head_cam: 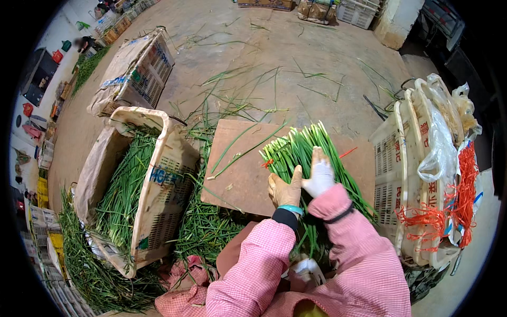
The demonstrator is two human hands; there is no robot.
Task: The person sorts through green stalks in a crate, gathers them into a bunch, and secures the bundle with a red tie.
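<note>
A thick bunch of long green chives (pixel 295 144) lies on a brown board (pixel 237 158), pale cut ends pointing away from me. My left hand (pixel 286 188), in a tan glove, cups its left side with the thumb raised. Across the top of the bunch rests my right hand (pixel 321 172), in a white glove, its thumb close to the left hand. A red tie (pixel 267 163) shows at the left part of the stalks. Another red strand (pixel 348 152) sticks out on the right. Green leaf ends trail over the board's near edge. The undersides of both hands are hidden.
A plastic crate (pixel 148 186) of chives lies tipped at left, above loose greens (pixel 206 233). Stacked crates (pixel 390 158) at right carry plastic bags (pixel 439 146) and red ties (pixel 465 194). Another crate (pixel 138 71) stands beyond. Stray stalks (pixel 237 103) litter the floor. A person (pixel 84 43) is far left.
</note>
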